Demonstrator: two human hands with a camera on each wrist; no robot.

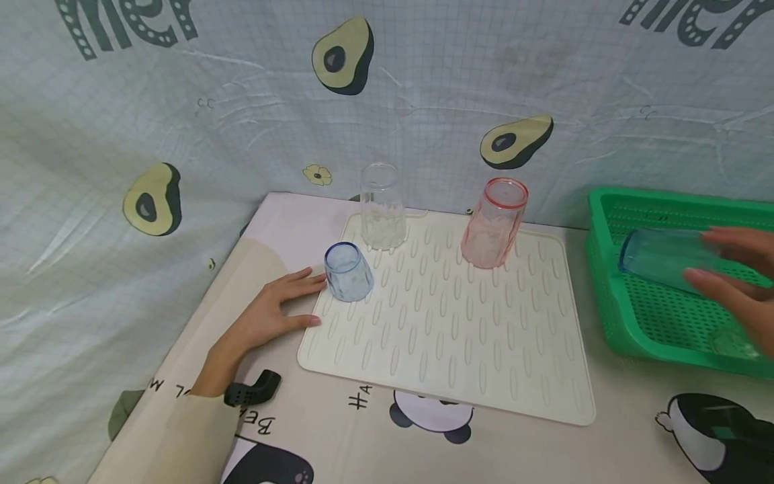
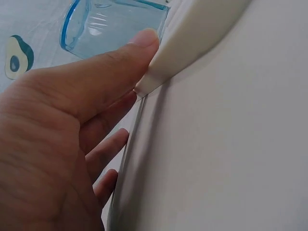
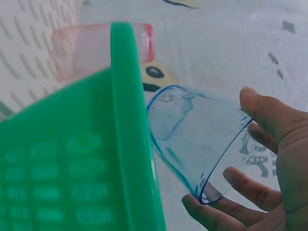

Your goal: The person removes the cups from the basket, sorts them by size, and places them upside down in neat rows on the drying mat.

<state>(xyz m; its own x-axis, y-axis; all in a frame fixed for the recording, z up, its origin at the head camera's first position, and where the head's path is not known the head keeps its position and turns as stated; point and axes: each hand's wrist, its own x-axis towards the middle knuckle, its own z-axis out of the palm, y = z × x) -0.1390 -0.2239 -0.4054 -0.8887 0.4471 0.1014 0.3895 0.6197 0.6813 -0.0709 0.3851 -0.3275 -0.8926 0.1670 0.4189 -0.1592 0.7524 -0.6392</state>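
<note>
My right hand [image 1: 740, 279] grips a tall blue glass [image 1: 665, 257] at one end, tilted nearly on its side over the green basket [image 1: 598, 296]. In the right wrist view the thumb and fingers pinch around the rim of this glass [image 3: 192, 130]. My left hand [image 1: 272, 306] lies at the left edge of a cream drying mat [image 1: 447, 363], fingers spread and fairly straight, its thumb against the mat edge. Right beside its fingertips stands a short blue glass [image 1: 349, 274]; whether they touch it I cannot tell.
A tall clear glass [image 1: 383, 215] and a pink glass [image 1: 492, 225] stand along the mat's back edge. Inside the basket, low at the right, lies another clear glass [image 1: 733, 341], partly hidden. A patterned cloth [image 1: 423, 101] hangs behind the table.
</note>
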